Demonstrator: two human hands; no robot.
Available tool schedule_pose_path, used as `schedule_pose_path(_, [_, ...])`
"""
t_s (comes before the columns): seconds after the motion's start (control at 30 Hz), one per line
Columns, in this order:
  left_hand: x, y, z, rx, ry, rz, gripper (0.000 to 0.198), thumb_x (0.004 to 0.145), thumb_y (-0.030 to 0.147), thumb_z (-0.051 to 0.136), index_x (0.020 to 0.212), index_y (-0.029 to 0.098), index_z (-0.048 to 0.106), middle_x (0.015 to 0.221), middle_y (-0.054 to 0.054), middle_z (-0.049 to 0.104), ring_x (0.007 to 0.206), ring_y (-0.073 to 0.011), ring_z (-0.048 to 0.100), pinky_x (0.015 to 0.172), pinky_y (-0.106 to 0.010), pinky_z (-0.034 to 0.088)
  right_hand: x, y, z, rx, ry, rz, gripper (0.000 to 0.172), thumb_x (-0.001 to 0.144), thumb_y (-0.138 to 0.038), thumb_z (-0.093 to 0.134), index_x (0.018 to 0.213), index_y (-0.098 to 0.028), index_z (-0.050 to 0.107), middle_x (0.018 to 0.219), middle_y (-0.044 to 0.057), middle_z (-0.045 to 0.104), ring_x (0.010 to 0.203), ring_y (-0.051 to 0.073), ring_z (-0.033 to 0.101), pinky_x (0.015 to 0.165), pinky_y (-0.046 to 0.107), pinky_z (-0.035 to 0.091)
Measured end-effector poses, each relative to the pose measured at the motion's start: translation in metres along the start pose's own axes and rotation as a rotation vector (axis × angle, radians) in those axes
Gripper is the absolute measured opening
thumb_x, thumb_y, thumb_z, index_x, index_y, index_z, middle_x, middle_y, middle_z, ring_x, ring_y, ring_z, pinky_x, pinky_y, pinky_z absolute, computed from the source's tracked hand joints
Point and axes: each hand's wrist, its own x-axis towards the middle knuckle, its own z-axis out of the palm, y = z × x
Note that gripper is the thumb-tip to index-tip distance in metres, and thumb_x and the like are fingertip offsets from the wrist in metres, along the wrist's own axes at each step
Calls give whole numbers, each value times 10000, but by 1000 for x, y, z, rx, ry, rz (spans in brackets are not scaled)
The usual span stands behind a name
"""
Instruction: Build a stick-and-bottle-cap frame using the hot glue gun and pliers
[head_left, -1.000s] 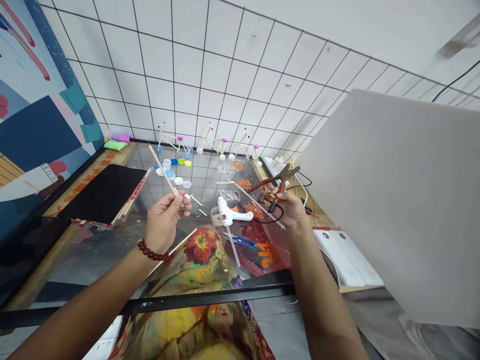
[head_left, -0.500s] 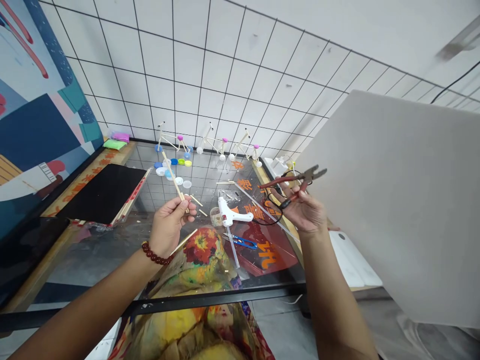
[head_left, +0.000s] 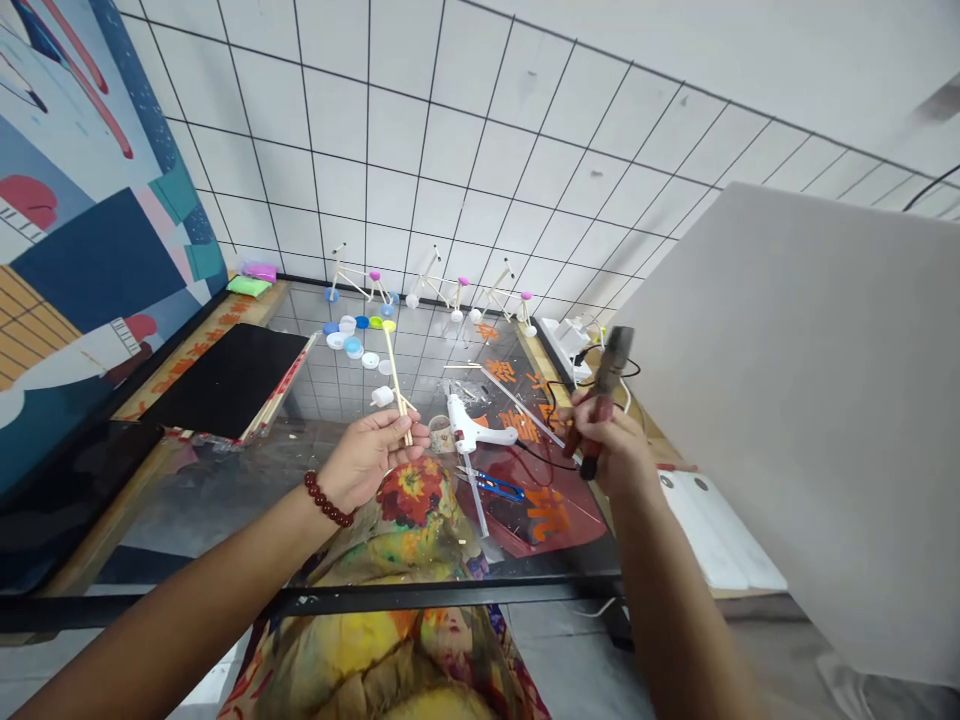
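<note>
Between the thumb and fingers of my left hand (head_left: 379,450) are thin wooden sticks (head_left: 395,372), one long and pointing away from me, with a shorter one beside it. My right hand (head_left: 619,440) is wrapped round the handles of a pair of pliers (head_left: 616,360), whose jaws point up and away. The two hands are apart. Between them on the glass table lies a white hot glue gun (head_left: 469,430) with a clear glue stick (head_left: 475,500) out of its back. Blue thread snips (head_left: 495,486) lie just below it.
Three small stick-built bicycles (head_left: 442,285) stand along the back edge. Coloured bottle caps (head_left: 352,344) lie in front of them. At left are a black board (head_left: 232,380) and packaged sticks (head_left: 281,385). A power strip (head_left: 566,340) and a large pale panel (head_left: 795,420) stand at right.
My right hand has turned the pliers from lying sideways to upright and closed round their handles. My left hand has shifted right with the sticks. The whole view has swung slightly.
</note>
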Motion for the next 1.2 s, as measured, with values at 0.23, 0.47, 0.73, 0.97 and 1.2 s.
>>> schedule_pose_path(0.23, [-4,-5,-1,95,-113,23,64,841,99,657,880,71,700,755,-84,721,630,-113,690,615,-188,579,-26,-28,55,-537,-595,-172,115,762,-180,577,673,-195,648,915,49,507,914,216,502,816,367,424])
schedule_pose_path(0.47, [-8,-8,1,126,-208,25,146,835,99,648,978,90,679,660,-54,693,574,-116,673,527,-171,544,-23,-26,66,-574,-783,-78,148,788,-190,564,831,-205,705,1022,66,514,1074,253,464,975,430,374])
schedule_pose_path(0.73, [-11,-9,0,155,-252,-26,106,838,84,609,938,87,644,606,-46,667,505,-107,638,479,-159,514,-21,-23,62,-515,-856,4,201,753,-190,572,894,-217,714,1084,62,510,1124,266,468,1003,440,353])
schedule_pose_path(0.97, [-11,-5,0,194,-277,-55,86,820,95,612,894,87,654,598,-44,660,471,-96,613,452,-155,490,-20,-21,60,-533,-889,22,183,767,-204,571,881,-210,714,1028,58,540,1031,251,509,941,415,382])
schedule_pose_path(1.2, [-8,-7,-3,221,-293,-86,131,777,158,690,888,94,663,607,-46,661,476,-98,611,457,-165,483,-21,-21,60,-517,-906,22,143,763,-227,589,845,-201,704,1057,68,558,1047,263,516,951,434,385])
